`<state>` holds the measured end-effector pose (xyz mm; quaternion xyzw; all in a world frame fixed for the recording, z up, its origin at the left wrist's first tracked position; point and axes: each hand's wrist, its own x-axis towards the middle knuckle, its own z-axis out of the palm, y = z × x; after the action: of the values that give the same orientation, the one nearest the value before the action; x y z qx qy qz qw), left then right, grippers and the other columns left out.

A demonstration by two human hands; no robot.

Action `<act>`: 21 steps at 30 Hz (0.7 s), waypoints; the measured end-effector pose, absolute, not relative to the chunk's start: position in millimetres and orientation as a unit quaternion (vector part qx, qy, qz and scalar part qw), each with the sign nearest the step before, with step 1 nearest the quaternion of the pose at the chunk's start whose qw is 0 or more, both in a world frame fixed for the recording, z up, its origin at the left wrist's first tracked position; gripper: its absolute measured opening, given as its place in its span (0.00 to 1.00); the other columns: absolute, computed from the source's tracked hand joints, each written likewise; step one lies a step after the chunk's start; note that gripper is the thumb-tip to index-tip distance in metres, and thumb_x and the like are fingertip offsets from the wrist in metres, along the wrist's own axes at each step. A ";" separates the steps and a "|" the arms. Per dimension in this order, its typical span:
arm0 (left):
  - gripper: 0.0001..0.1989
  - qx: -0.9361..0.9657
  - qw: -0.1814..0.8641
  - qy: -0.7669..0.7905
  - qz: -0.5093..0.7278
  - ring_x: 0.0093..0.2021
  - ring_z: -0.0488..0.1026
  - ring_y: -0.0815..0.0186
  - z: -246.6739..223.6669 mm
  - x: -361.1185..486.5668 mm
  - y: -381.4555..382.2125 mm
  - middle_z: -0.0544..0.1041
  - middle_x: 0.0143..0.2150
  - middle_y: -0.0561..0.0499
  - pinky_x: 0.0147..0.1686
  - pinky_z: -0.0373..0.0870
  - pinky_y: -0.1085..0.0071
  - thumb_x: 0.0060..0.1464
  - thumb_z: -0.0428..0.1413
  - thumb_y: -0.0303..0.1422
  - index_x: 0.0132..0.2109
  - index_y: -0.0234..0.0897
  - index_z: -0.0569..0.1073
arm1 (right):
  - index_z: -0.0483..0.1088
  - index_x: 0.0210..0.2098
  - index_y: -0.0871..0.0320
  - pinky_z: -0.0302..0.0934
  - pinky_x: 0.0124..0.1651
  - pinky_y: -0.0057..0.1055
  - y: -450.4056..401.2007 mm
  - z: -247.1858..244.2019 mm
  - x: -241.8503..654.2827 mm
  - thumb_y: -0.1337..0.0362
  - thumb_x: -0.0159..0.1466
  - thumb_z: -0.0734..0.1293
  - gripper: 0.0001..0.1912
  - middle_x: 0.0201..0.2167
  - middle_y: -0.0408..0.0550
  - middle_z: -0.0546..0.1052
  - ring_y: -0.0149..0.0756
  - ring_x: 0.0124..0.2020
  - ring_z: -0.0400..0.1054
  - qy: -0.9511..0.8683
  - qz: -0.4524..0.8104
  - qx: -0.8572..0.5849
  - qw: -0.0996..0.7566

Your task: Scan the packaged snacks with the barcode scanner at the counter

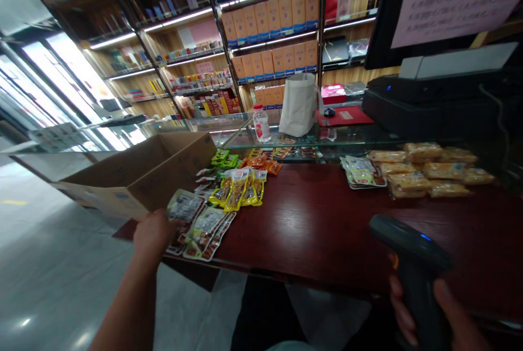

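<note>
My left hand [153,235] is closed on the left edge of a flat snack packet [186,206] at the counter's front left; part of the grip is hidden. Beside it lie similar green-and-brown packets [206,231], overlapping one another. Yellow-edged snack packets [239,187] are heaped just behind, with orange packets [261,162] and green packets [224,158] farther back. In my right hand [408,307] is a dark barcode scanner [417,253], held by its handle above the counter's right side. Its head points left and a small blue light shows on it.
An open cardboard box [163,176] stands at the left. On the dark red counter [302,220], wrapped bread-like packs [429,170] and a few flat packets [362,171] lie at right. Behind are a bottle [261,125], a white bag [298,106] and a monitor [384,24].
</note>
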<state>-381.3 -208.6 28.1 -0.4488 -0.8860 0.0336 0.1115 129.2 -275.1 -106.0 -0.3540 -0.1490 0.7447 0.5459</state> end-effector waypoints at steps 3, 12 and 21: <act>0.15 -0.463 0.172 -0.869 -0.035 0.41 0.76 0.49 46.9 -365.9 -210.5 0.78 0.42 0.36 0.34 0.71 0.63 0.56 0.51 0.42 0.38 0.34 0.74 | 0.73 0.49 0.51 0.65 0.20 0.30 -276.7 -98.8 122.5 0.48 0.56 0.74 0.25 0.30 0.47 0.80 0.36 0.20 0.69 -0.135 0.734 -0.369 0.554; 0.19 -0.626 -0.003 -0.696 -0.352 0.41 0.77 0.49 20.5 -254.4 -178.5 0.79 0.37 0.43 0.43 0.74 0.53 0.55 0.50 0.50 0.43 0.41 0.72 | 0.77 0.42 0.57 0.63 0.19 0.26 -280.8 -79.8 98.8 0.47 0.57 0.74 0.22 0.28 0.47 0.81 0.32 0.20 0.68 -0.136 0.694 -0.395 0.586; 0.26 -0.594 -0.410 -0.547 -0.425 0.51 0.77 0.55 -55.4 -167.1 -168.6 0.79 0.54 0.41 0.49 0.74 0.60 0.52 0.58 0.39 0.57 0.33 0.68 | 0.77 0.46 0.56 0.59 0.18 0.25 -286.6 -73.0 93.9 0.45 0.60 0.71 0.24 0.28 0.47 0.79 0.29 0.17 0.64 -0.171 0.655 -0.417 0.606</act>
<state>-167.1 -168.6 -55.4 -0.5938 -0.5468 -0.4251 -0.4095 93.9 -286.6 -73.0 -0.4170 -0.1707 0.6555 0.6061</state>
